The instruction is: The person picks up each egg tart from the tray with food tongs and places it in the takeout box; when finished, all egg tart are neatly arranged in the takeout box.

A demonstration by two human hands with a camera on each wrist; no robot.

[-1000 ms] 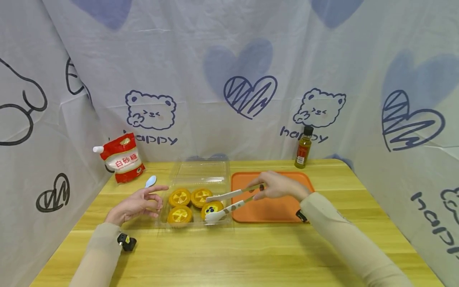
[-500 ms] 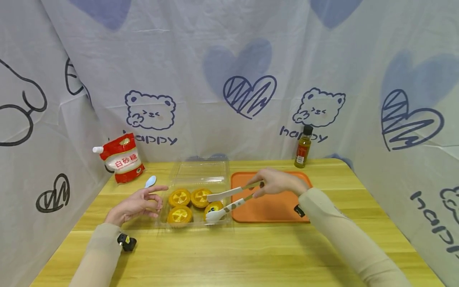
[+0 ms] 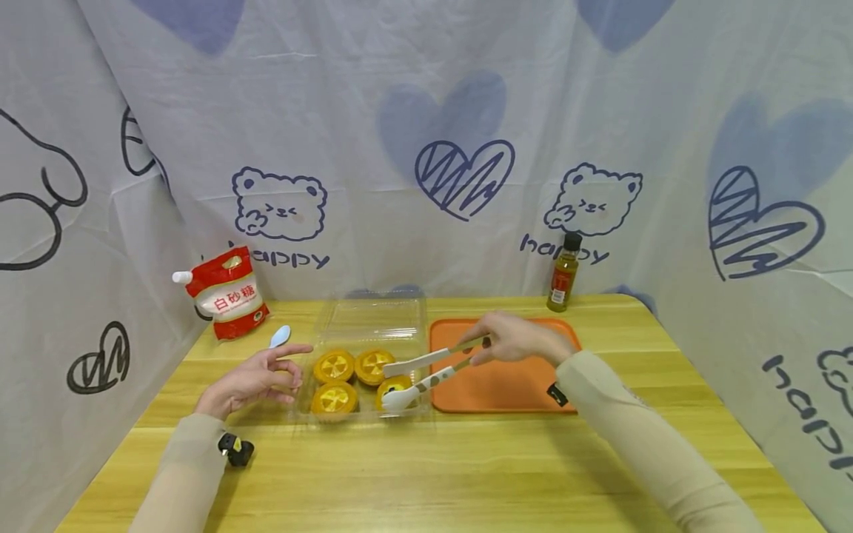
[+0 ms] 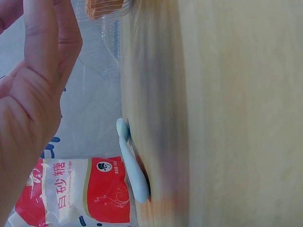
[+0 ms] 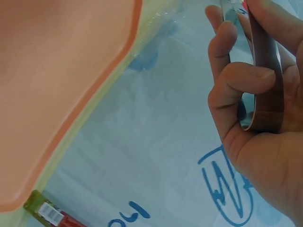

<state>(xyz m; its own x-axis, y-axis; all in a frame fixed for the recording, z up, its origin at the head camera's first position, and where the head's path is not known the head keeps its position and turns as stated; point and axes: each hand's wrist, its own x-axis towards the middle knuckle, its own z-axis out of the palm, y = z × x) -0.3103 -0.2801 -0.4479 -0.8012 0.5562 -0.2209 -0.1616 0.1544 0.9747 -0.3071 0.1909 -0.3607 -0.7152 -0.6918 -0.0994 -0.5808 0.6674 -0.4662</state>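
My right hand (image 3: 509, 337) grips a pair of tongs (image 3: 433, 379) over the orange tray; its bent metal end shows inside the curled fingers in the right wrist view. The white tips reach left into a lidded clear plastic box (image 3: 373, 320), which stands with its lid raised at the back. One arm of the tongs overlaps a tart with dark berries (image 3: 393, 386) at the box's front right; the other lies over its far side. Three yellow-topped tarts (image 3: 335, 400) fill the other places. My left hand (image 3: 256, 381) hovers at the box's left side, fingers loosely bent, holding nothing.
An orange tray (image 3: 506, 400) lies right of the box. Behind it stands a bottle with a black cap (image 3: 563, 281). At the back left are a red and white sugar bag (image 3: 233, 296) and a pale blue spoon (image 3: 281, 337). A printed cloth (image 3: 373, 148) hangs behind the table.
My right hand has shifted slightly up and left, and the near arm of the tongs now covers more of the berry tart. The left hand has stayed put.
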